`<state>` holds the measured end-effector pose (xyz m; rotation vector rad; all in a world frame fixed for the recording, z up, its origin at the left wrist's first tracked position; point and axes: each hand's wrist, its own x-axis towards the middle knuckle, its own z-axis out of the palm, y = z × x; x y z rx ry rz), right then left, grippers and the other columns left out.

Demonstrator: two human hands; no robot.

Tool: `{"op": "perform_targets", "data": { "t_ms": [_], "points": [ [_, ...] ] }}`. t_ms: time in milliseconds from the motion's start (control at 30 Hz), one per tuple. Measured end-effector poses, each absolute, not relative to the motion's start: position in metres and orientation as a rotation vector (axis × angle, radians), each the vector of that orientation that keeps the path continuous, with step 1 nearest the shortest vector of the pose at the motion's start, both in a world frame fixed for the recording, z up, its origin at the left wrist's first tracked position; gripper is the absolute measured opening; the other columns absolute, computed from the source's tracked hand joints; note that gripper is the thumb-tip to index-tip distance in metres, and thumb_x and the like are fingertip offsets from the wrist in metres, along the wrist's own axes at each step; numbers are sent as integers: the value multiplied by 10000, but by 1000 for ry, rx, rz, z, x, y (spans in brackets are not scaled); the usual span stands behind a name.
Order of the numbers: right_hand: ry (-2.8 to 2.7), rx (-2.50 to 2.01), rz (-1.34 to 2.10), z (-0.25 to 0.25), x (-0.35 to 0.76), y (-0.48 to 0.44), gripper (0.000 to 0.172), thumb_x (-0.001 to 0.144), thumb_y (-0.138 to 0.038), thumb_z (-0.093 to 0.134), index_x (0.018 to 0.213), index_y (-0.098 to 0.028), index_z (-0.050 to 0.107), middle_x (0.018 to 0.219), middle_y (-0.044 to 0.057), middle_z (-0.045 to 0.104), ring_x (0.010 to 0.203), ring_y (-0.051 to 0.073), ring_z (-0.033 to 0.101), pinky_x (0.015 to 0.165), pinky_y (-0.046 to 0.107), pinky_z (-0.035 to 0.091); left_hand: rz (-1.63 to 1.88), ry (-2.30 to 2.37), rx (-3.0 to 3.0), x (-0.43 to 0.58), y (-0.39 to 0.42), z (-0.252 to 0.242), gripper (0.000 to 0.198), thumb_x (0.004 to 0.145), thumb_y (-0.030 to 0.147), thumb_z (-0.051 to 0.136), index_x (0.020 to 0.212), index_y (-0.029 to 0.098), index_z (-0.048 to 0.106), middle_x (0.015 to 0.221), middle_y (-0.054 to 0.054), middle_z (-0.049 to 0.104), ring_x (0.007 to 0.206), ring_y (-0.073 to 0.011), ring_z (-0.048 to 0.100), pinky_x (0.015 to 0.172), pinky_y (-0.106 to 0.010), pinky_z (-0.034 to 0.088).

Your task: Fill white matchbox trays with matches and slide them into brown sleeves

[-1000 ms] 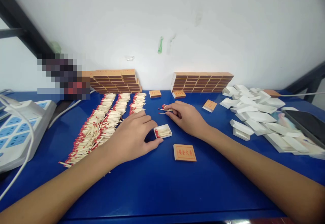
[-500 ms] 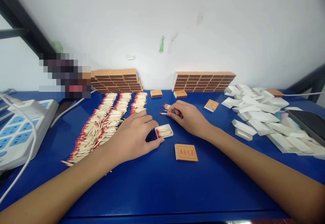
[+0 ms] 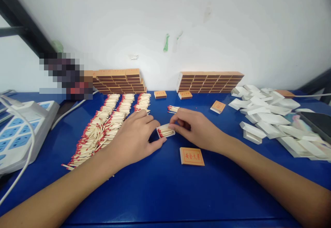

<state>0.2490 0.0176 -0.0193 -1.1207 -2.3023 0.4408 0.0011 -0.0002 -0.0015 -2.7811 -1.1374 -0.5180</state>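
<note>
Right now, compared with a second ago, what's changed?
The right hand has moved toward the wearer from the small bunch of matches to the white tray's right end; whether it grips a match is unclear. The left hand stays at the tray's left end; the bunch remains behind.

Between the forearms [image 3: 85,176], the near tabletop [image 3: 168,197] offers passage up to the orange matchbox [image 3: 192,156]. Match piles [image 3: 95,131] block the left, white trays [image 3: 270,118] the right
</note>
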Motion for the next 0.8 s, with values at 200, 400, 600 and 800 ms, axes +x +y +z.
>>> {"op": "perform_targets", "data": {
  "t_ms": [200, 400, 600, 800],
  "points": [
    [-2200, -1240, 236, -34, 268, 49, 116, 1000, -297, 662, 1001, -217, 745, 763, -2, 545, 678, 166, 516, 663, 318, 400, -527, -1124, -2796, 2, -1, -1, 288, 974, 431, 699, 1030, 157, 768, 833, -77, 707, 949, -299, 634, 915, -472, 523],
    [-2194, -1323, 319, -36, 269, 52, 145, 996, -305, 653, 899, -206, 695, 743, -13, 525, 651, 157, 487, 634, 311, 373, -531, -1126, -2808, 3, -1, -2, 287, 966, 431, 712, 1018, 155, 771, 843, -77, 705, 961, -303, 635, 905, -472, 524],
    [-2256, -1237, 376, -22, 261, 34, 131, 1043, -278, 578, 965, -214, 661, 846, 12, 572, 700, 160, 508, 672, 309, 403, -521, -1141, -2804, 1, -2, -2, 293, 970, 440, 706, 1031, 161, 772, 846, -76, 707, 975, -301, 632, 918, -470, 519],
    [-2366, -1132, 551, -8, 255, 12, 137, 1042, -328, 616, 983, -233, 694, 798, -4, 570, 682, 150, 510, 634, 294, 392, -527, -1160, -2798, 2, -1, -3, 326, 969, 468, 706, 1010, 152, 774, 857, -76, 709, 962, -292, 635, 915, -464, 518]
  ]
}}
